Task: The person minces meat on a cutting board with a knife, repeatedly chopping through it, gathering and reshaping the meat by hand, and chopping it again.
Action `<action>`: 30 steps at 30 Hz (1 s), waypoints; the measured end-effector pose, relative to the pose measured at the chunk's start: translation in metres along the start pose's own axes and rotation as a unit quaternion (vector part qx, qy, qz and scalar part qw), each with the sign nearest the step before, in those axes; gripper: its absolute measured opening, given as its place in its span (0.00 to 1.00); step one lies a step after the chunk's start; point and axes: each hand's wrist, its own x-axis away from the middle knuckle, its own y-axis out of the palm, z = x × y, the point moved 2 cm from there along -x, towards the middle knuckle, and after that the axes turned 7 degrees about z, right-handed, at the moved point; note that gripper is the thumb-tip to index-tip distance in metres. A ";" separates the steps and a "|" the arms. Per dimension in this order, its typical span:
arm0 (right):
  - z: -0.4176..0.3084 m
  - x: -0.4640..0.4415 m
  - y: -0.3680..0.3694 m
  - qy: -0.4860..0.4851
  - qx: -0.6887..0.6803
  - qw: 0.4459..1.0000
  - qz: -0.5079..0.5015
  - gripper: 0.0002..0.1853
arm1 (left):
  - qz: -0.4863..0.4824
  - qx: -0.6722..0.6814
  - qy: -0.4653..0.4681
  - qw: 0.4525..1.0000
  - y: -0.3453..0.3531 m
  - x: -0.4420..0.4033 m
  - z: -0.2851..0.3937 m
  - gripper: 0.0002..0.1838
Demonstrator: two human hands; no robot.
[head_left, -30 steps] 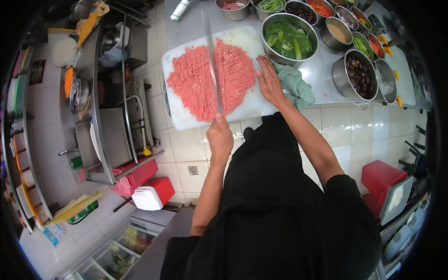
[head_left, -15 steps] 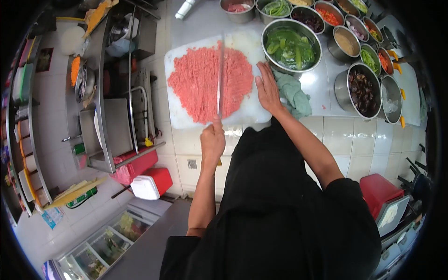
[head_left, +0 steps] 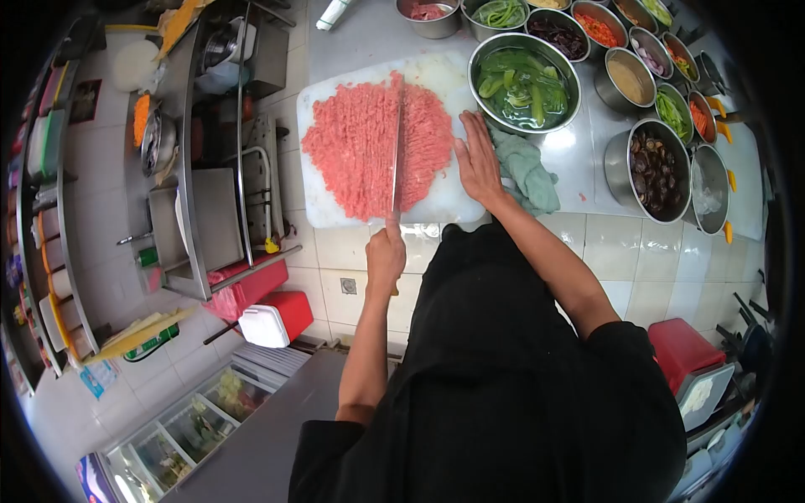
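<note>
Holding a knife [head_left: 397, 159], the left hand [head_left: 386, 258] has its fingers closed around the handle, and the blade points away from the person across the minced meat [head_left: 348, 138]. This meat lies on a white board [head_left: 440, 71], which is placed on the metal counter [head_left: 352, 42], near its front edge. It is pink, with small pale spots, and it is spread in a wide, flat, nearly round layer. Many thin ridges run through it, almost side by side, and its border is uneven and crumbly, with few small bits apart on the right. The blade is a little to the right of the middle of the layer.

The right hand [head_left: 480, 172] is beside the right edge of the board, with its fingers straight and the thumb apart. Just beside this hand are a crumpled green cloth [head_left: 528, 168] and a pot [head_left: 523, 130] of green vegetables [head_left: 537, 96].
</note>
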 end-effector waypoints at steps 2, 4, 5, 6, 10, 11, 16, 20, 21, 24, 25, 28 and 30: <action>0.002 -0.005 -0.002 -0.004 0.005 1.000 0.002 0.29 | -0.026 0.041 -0.084 0.995 -0.026 0.011 0.038 0.37; -0.001 0.003 -0.003 0.004 0.001 1.000 -0.003 0.29 | -0.011 0.088 -0.077 0.993 -0.042 0.025 0.059 0.37; -0.001 0.002 -0.001 0.004 -0.003 1.000 0.001 0.29 | 0.019 0.144 -0.061 0.987 -0.039 0.027 0.060 0.37; 0.000 0.001 -0.001 0.006 -0.006 1.000 0.004 0.29 | 0.046 0.201 -0.045 0.978 -0.033 0.035 0.062 0.38; -0.001 0.001 -0.002 0.015 -0.009 1.000 0.001 0.29 | -0.033 0.051 -0.096 0.994 -0.010 0.022 0.043 0.39; 0.003 -0.004 -0.006 0.008 -0.010 1.000 0.009 0.29 | -0.049 0.076 -0.144 0.985 -0.021 0.027 0.056 0.39; 0.003 0.008 -0.002 0.019 -0.028 0.999 0.008 0.30 | 0.044 0.256 -0.043 0.965 -0.026 0.044 0.069 0.32; 0.003 0.002 0.000 0.017 -0.027 0.999 0.004 0.30 | -0.041 0.009 -0.076 0.996 -0.007 0.017 0.047 0.39; 0.005 0.002 -0.004 0.020 -0.028 0.999 0.006 0.30 | -0.062 0.029 -0.133 0.989 -0.024 0.027 0.069 0.40; 0.002 0.005 -0.002 0.030 -0.038 0.999 0.004 0.32 | 0.018 0.168 -0.039 0.985 -0.026 0.037 0.072 0.38; 0.003 0.008 -0.003 0.031 -0.039 0.999 0.005 0.32 | 0.043 0.225 -0.033 0.973 -0.022 0.043 0.072 0.37; 0.001 0.005 0.001 0.022 -0.046 0.999 0.008 0.32 | -0.001 -0.010 0.030 0.999 0.005 0.019 0.039 0.35; 0.004 0.004 -0.001 0.026 -0.038 0.999 0.003 0.32 | -0.034 -0.023 -0.012 0.999 -0.011 0.019 0.064 0.35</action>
